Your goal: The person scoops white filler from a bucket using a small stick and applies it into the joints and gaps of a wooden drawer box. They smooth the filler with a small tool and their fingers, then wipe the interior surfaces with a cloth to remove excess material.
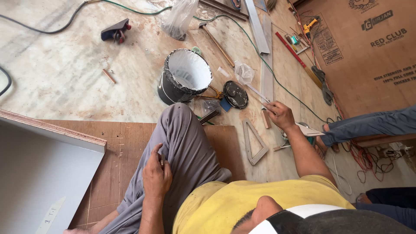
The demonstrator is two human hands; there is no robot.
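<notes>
Pinching a thin white strip (pixel 259 93) in the right hand (pixel 281 115) for reach; resting the left hand (pixel 156 173), loosely curled, on the knee (pixel 182 130).

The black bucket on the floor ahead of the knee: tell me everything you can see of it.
The black bucket is round, looks like plastic, and stands on the pale floor, seen tilted from above. Its inside is coated whitish-grey and its rim is crusted with dried residue. A thin wire handle hangs down its near side. Its black lid lies off, to the right. Neither hand touches it; the grey-trousered knee is just below it.
</notes>
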